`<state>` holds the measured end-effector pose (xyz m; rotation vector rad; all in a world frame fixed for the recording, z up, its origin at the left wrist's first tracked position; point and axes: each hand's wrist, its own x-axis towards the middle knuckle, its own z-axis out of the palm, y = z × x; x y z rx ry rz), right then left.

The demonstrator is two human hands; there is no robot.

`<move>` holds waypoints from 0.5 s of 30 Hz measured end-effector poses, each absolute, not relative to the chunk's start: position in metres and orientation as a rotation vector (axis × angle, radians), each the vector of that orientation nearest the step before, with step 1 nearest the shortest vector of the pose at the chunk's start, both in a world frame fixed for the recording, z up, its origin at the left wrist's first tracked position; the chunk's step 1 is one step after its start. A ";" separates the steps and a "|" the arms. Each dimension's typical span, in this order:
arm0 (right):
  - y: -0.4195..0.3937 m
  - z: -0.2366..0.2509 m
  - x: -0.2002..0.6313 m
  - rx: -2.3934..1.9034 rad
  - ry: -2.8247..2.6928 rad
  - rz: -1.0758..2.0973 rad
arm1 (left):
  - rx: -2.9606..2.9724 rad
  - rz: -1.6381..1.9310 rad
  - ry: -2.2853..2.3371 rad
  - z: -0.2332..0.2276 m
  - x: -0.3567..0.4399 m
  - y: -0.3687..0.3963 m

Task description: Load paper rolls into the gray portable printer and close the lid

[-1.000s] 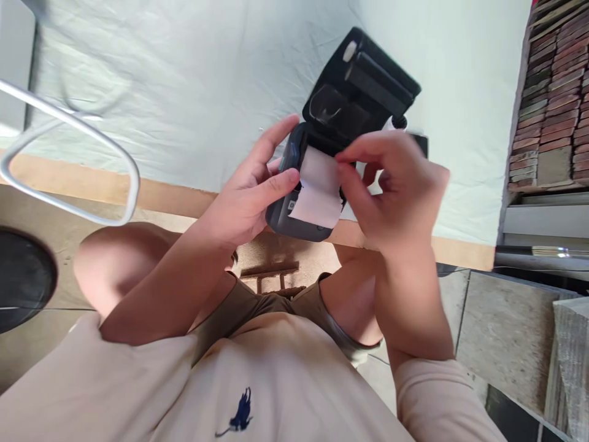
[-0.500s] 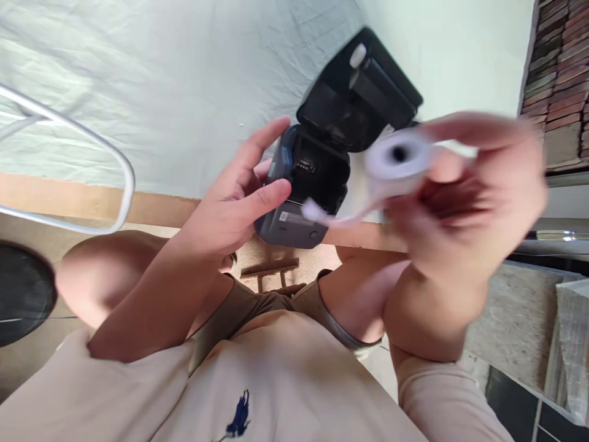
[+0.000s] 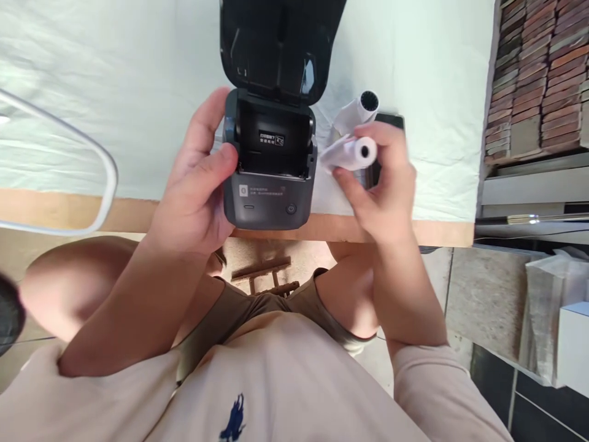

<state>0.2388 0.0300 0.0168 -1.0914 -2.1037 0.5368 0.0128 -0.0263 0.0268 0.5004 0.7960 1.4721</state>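
The dark printer (image 3: 270, 166) gapes open beside a white roll (image 3: 347, 155).

Pale tablecloth (image 3: 138, 73), tan border (image 3: 69, 207) along near edge. Left: bent white tube (image 3: 111, 175); dark round object (image 3: 8, 314) below, cut off by frame. Right: reddish bricks (image 3: 538, 77) in stacked columns, plastic-wrapped bundle (image 3: 543, 307) lower, white box (image 3: 575, 347) beside it.

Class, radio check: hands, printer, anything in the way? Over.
Left hand gripping printer, lid open. Right hand holding paper roll beside it. Second roll just beyond, not covering the printer.
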 end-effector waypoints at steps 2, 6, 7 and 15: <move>0.034 0.021 0.236 -1.074 -2.232 0.525 | 0.512 1.473 0.776 0.025 0.012 -0.027; 0.051 0.032 0.247 -1.070 -2.105 0.406 | 0.489 1.491 0.750 0.026 0.011 -0.027; 0.058 0.032 0.249 -1.118 -2.030 0.334 | 0.470 1.491 0.757 0.027 0.011 -0.027; 0.107 0.012 0.231 -1.581 -2.105 0.277 | 0.447 1.460 0.819 0.032 0.014 -0.028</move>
